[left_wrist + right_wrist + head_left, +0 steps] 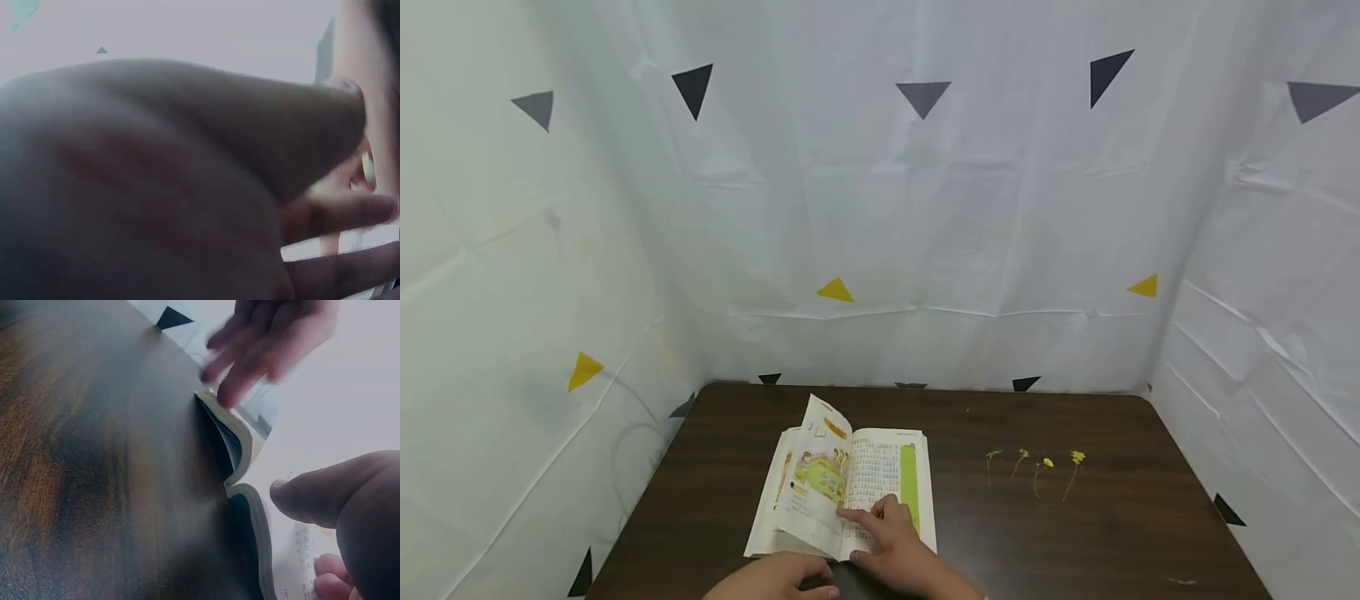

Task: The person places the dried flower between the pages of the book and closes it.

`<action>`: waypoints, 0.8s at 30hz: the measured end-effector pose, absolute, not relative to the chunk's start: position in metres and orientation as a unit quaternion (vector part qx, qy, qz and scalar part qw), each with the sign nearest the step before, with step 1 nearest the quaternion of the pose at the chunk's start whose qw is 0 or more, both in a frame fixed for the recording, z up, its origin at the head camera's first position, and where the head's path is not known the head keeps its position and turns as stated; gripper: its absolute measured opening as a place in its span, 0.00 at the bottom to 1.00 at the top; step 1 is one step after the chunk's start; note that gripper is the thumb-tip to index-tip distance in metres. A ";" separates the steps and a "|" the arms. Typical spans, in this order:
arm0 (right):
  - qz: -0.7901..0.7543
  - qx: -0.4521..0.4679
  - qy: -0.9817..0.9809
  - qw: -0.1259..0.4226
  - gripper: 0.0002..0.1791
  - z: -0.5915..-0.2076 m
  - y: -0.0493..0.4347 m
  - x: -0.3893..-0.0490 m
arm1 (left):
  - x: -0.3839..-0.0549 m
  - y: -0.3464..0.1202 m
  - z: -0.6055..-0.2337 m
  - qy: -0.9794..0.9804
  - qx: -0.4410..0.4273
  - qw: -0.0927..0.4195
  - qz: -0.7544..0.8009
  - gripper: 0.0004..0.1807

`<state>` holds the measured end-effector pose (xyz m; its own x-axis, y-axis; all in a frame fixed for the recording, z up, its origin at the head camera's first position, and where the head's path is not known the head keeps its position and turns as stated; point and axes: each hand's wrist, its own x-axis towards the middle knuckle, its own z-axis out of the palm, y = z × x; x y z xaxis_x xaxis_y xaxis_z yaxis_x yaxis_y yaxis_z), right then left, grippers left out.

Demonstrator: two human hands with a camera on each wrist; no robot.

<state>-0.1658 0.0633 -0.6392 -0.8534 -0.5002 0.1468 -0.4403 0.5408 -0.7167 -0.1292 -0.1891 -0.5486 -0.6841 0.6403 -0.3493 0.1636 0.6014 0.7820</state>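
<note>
Open book (876, 467) on the table (977, 542), 1 leaf (812, 475) raised. Right hand (897, 543) over book's right page (880, 454), fingers apart, index (859, 517) touching the leaf. Left hand (778, 575) at book's near-left edge, fingers apart. 4 flowers (1078, 457) right of book.

An opened book (883, 467) lies on a table (1000, 550), left of center, with a raised page (820, 467) leaning over its left half. A person's right hand (895, 542) reaches across the right-hand page, forefinger toward the spine, while the left hand (775, 577) is before the book's near left edge. Right of the book, well apart from it, four flower sprigs (1047, 463) lie in a row. Sheeting (917, 217) hangs behind the table and along both sides.
</note>
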 end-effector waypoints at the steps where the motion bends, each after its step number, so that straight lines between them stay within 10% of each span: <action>1: -0.399 -0.263 0.877 0.042 0.34 -0.640 0.063 -0.166 | -0.128 -0.187 -0.547 0.827 0.252 0.321 0.386 0.11; 5: -0.389 -0.260 0.883 0.043 0.32 -0.643 0.061 -0.166 | -0.130 -0.177 -0.543 0.801 0.305 0.297 0.421 0.17; 13: -0.353 -0.251 0.900 0.043 0.29 -0.650 0.060 -0.170 | -0.150 -0.151 -0.565 0.895 0.283 0.062 0.339 0.20; 24: -0.404 -0.247 0.879 0.058 0.28 -0.639 0.064 -0.171 | -0.158 -0.146 -0.610 0.935 0.205 0.057 0.285 0.39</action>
